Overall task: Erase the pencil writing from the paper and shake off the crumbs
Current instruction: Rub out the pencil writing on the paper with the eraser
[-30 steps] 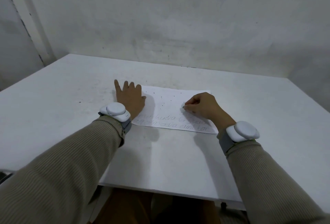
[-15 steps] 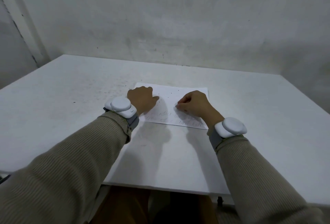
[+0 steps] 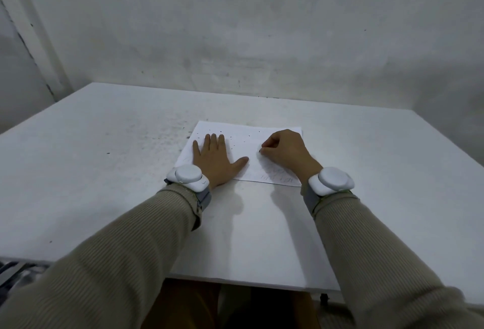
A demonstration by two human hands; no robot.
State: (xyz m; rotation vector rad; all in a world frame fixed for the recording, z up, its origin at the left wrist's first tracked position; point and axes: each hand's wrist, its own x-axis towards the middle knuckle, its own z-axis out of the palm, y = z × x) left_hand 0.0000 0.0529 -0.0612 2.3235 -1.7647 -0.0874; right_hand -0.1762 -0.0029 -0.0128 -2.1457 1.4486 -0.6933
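Note:
A white sheet of paper [image 3: 246, 140] lies flat on the white table [image 3: 104, 171], with faint pencil lines left near its front right edge and dark eraser crumbs scattered over its upper part. My left hand [image 3: 213, 161] lies flat on the sheet's left half, fingers straight, thumb spread to the right. My right hand [image 3: 285, 149] rests on the right half with curled fingers that pinch a small eraser [image 3: 260, 151]; only a dark tip of it shows at the fingertips.
More dark crumbs speckle the table [image 3: 162, 132] left of the sheet. A grey wall rises right behind the table's far edge. The table's front edge runs close to my body, with my knees below it.
My left hand went from a loosely curled pose to flat on the paper. The right hand with the eraser shifted slightly farther up the sheet. The camera tilted.

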